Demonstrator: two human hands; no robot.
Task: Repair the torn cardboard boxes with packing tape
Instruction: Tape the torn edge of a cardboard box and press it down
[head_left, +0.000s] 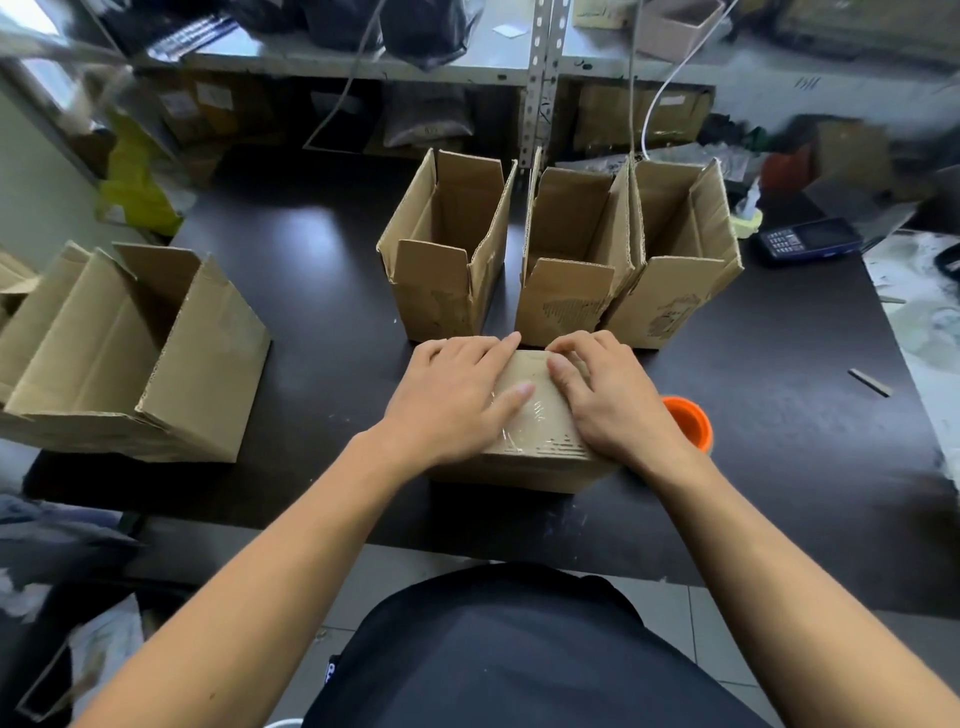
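Clear tape (535, 415) is pressed onto a cardboard box (524, 467) on the tabletop (311, 291) by the flat, open-fingered left hand (457, 395) and right hand (608, 395).

Corrugated cardboard box (540, 415): matt brown paper, its top face covered by clear glossy packing tape (524, 410) that wrinkles and catches light. Open boxes (447, 249) behind: the same matt corrugated board, fluted edges exposed, outer paper scuffed and torn in patches. Worktop (301, 291): dark, smooth, semi-gloss, showing soft reflections. Orange tape core (688, 418): smooth plastic. Shelf upright (540, 78): perforated pale metal.
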